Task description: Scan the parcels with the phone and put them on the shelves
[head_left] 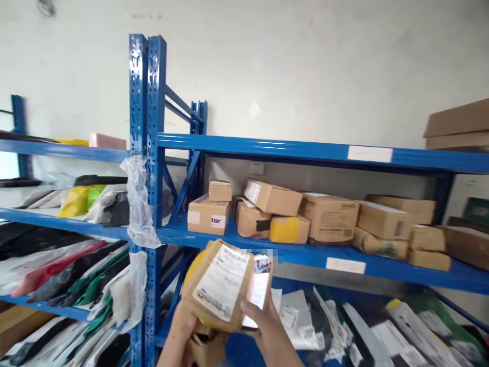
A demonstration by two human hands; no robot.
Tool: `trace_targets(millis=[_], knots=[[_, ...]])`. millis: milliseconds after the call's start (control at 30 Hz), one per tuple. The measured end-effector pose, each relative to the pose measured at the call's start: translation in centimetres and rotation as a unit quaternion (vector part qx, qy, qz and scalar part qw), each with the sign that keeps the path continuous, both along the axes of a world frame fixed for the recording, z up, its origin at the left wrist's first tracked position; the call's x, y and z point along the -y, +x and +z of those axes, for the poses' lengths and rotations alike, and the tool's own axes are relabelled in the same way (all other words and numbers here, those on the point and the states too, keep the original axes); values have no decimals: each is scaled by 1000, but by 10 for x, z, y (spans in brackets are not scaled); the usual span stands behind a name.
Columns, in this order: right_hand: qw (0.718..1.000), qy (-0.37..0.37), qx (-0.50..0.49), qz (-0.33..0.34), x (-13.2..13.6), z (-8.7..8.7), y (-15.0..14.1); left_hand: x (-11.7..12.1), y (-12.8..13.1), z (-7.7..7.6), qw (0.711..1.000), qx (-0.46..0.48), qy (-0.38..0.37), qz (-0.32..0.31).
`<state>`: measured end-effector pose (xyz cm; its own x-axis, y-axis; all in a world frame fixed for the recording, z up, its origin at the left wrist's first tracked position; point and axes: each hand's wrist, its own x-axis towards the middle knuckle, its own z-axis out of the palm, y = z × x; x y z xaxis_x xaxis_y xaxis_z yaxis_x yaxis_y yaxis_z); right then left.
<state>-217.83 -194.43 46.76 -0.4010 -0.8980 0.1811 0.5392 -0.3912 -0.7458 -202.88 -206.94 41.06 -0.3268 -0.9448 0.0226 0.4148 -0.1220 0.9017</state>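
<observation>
My left hand (182, 323) is closed around a small cardboard parcel (217, 283) with a white shipping label, tilted towards me. A yellow package (191, 267) shows behind the parcel's left side. Below it, close to my left wrist, is another brown cardboard package (208, 347); whether my left hand holds that one too I cannot tell. In my right hand (265, 321) is a smartphone (260, 293) with a lit screen, gripped with the thumb across its lower front. The phone sits against the parcel's right side.
A blue shelf rack (244, 238) stands ahead, its middle level carrying several cardboard boxes (332, 216). Mailing bags (301, 316) fill the lower level. Plastic wrap (138, 204) hangs on the blue upright (156, 112). Bagged parcels (78, 201) lie on the left rack.
</observation>
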Motion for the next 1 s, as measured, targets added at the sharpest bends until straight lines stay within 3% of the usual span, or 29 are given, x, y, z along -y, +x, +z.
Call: trace_targets(millis=[167, 300, 400, 567, 767, 867, 1000], knots=[[991, -73, -33, 109, 76, 47, 31, -3, 42, 64, 996, -49, 18, 71], [980, -89, -58, 165, 106, 63, 43, -4, 72, 103, 992, -45, 47, 104], [975, -82, -88, 188, 119, 69, 42, 6, 93, 120, 991, -43, 49, 119], [957, -113, -129, 234, 153, 96, 34, 30, 120, 129, 985, -48, 27, 165], [945, -206, -149, 206, 231, 140, 45, 54, 129, 129, 983, -37, 67, 165], [941, -227, -152, 201, 262, 144, 57, 60, 125, 125, 984, -41, 78, 156], [940, -252, -154, 171, 278, 134, 62, 62, 118, 120, 982, -39, 80, 166]])
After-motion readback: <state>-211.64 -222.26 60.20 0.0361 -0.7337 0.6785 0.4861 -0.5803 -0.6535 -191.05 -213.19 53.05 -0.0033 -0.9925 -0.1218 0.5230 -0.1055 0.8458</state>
